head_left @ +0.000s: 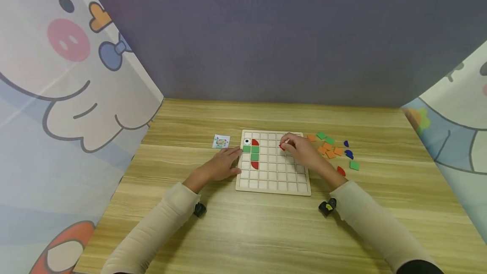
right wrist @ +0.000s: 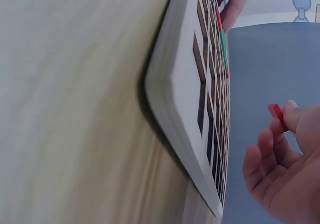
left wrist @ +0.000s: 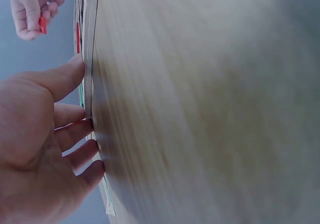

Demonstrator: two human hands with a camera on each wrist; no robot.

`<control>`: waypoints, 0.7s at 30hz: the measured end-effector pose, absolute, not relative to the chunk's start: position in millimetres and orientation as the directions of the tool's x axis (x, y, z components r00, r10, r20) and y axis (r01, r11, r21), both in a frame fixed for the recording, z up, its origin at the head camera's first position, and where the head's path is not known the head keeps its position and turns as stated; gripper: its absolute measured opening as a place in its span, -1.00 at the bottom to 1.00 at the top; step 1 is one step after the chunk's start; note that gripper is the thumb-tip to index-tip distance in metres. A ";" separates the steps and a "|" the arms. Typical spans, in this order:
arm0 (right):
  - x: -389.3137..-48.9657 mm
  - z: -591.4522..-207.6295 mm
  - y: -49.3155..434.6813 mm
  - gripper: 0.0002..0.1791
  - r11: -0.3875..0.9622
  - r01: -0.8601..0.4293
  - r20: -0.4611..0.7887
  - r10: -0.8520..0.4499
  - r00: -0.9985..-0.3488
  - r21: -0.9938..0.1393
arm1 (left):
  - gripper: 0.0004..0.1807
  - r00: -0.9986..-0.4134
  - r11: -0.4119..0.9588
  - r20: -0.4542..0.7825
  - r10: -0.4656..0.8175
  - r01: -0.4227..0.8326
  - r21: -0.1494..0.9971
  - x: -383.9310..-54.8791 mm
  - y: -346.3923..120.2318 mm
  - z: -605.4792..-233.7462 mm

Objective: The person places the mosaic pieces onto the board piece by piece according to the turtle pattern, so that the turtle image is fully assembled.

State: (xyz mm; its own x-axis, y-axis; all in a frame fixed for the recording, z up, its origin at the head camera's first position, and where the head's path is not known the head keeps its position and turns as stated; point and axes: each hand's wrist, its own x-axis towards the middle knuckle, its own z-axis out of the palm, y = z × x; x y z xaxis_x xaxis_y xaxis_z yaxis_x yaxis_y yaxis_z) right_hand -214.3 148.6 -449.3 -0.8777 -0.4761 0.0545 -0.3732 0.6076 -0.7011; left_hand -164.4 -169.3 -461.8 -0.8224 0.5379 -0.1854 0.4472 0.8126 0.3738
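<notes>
A wooden grid board lies on the table, with pieces in its left columns: a white eye tile, green squares and two red rounded pieces. At the board's left edge rests my left hand, its fingers and thumb extended along the rim. My right hand pinches a small red piece between thumb and index finger, above the board's upper right part. In the right wrist view the other fingers of that hand are loosely bent, and the red piece is held over the grid.
To the board's right lie scattered orange squares, green squares, blue rounded pieces and a red rounded piece. A small picture card lies left of the board. A dark grey panel stands behind the table.
</notes>
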 end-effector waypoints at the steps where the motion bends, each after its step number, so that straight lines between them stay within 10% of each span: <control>1: -215.2 -450.3 146.7 -0.88 0.613 -0.369 0.050 -0.473 -0.880 -0.699 | -0.21 -0.822 0.812 -0.183 0.538 0.449 0.373 -164.5 -169.4 -461.9; 21: -227.6 -457.7 119.0 -0.87 0.660 -0.386 -0.037 -0.531 -0.846 -0.644 | -0.21 -0.819 0.810 -0.183 0.544 0.455 0.371 -164.1 -168.9 -458.6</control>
State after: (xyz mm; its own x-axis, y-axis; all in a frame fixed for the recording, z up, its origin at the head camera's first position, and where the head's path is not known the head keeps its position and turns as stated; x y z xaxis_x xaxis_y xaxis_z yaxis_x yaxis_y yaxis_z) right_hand -227.6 119.0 -457.7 -0.8462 -0.5315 -0.0372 -0.3864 0.6604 -0.6439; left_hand -164.1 -168.9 -458.6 -0.8188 0.5442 -0.1831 0.4552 0.8096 0.3706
